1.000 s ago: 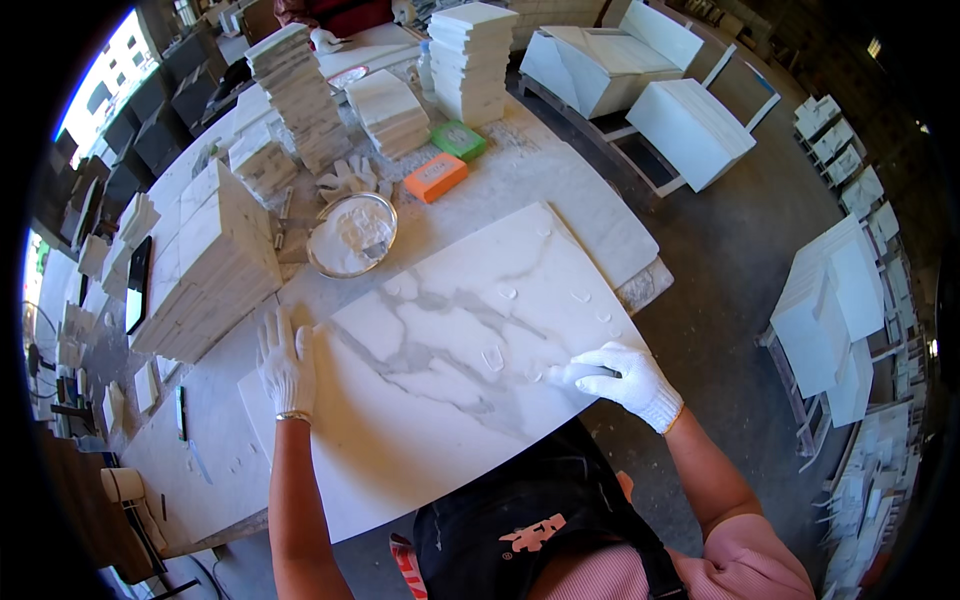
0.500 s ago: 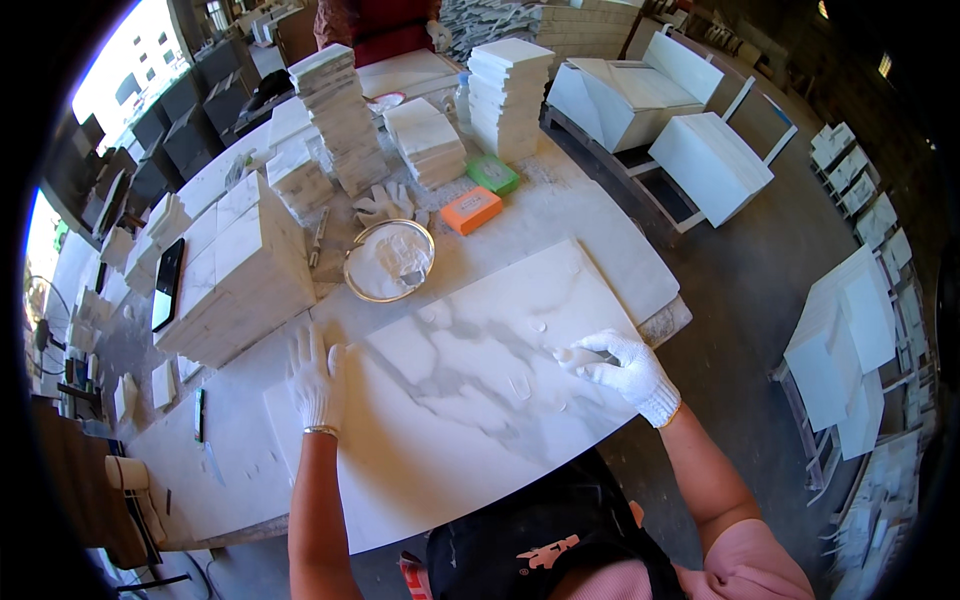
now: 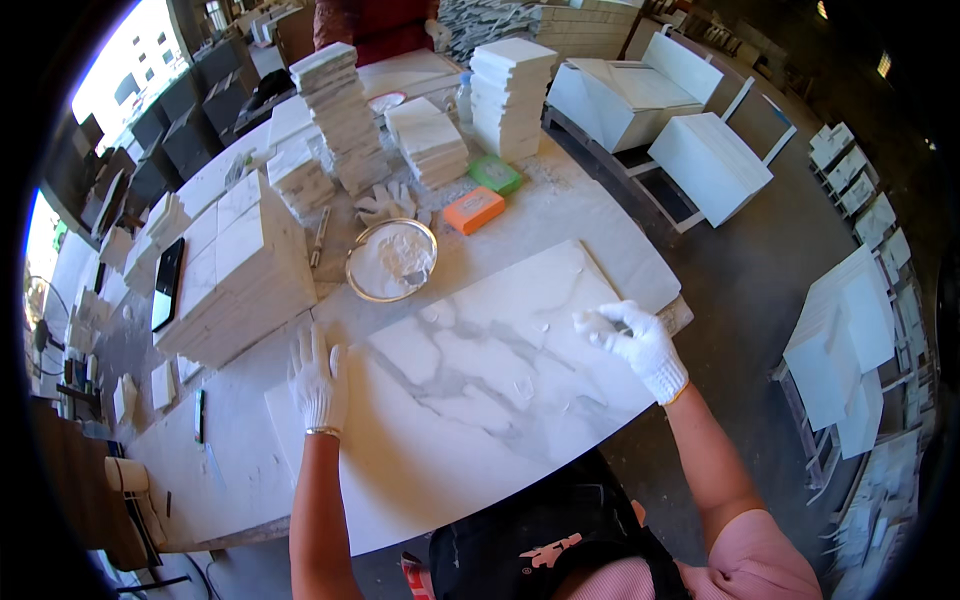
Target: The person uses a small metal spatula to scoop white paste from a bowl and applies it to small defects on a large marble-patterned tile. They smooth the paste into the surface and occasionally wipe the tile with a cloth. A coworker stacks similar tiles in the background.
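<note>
A white marble slab (image 3: 480,360) with grey veins lies in front of me, with a few small pale or glossy marks on its surface. My left hand (image 3: 319,378), in a white knit glove, rests flat at the slab's left part with its fingers stretched out. Over the right part is my gloved right hand (image 3: 638,342), its fingers closed in a pinch; I cannot make out what they hold. Beyond the slab stands a metal bowl (image 3: 357,277) of white powder or paste (image 3: 402,250), with a small grey piece at its inner edge.
An orange box (image 3: 473,210) and a green box (image 3: 495,175) lie past the bowl, near a spare glove (image 3: 388,203). Tall tile stacks (image 3: 340,120) stand behind. A phone (image 3: 168,285) lies on marble blocks (image 3: 240,270) at left. Across the table is another person (image 3: 375,30).
My right hand has moved a little up and to the right over the slab. My left hand stays in place.
</note>
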Demonstrator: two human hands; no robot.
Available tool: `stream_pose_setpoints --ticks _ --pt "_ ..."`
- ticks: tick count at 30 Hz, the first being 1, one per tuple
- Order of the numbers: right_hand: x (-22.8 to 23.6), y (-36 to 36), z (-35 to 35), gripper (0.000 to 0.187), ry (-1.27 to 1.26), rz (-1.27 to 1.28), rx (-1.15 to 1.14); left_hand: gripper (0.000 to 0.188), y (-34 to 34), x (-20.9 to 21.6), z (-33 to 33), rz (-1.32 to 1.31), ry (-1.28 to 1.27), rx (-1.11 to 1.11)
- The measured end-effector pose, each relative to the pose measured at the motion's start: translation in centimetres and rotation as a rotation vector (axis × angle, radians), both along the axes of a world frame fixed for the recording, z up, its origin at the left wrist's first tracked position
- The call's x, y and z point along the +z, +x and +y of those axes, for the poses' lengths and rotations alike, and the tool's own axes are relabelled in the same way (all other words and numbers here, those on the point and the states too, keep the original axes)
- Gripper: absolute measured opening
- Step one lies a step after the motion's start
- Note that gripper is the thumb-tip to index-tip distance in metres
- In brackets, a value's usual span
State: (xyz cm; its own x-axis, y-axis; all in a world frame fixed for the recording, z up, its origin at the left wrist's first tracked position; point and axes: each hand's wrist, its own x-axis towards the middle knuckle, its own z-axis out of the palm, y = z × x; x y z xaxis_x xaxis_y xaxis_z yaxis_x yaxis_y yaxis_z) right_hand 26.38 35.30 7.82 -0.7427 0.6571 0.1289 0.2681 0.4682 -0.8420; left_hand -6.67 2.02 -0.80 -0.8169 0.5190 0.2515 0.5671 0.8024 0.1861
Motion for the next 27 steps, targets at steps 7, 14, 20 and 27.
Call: stream_pose_setpoints --ticks 7,14,20,27 --pt "-0.4 -6.7 4.2 0.030 -0.093 0.102 0.019 0.059 -0.5 -0.2 -0.2 0.004 -0.025 0.020" --pt "-2.4 -14.4 8.6 0.032 -0.062 0.010 0.016 0.059 -0.3 0.5 0.4 -0.049 -0.008 0.006" --pt "-3.6 -19.1 9.4 0.033 0.098 -0.136 0.014 0.060 0.1 1.1 0.1 -0.045 0.011 0.002" --pt "-6.8 -21.0 10.5 0.033 0.004 -0.097 0.124 0.061 -0.3 0.1 0.2 0.004 0.028 -0.023"
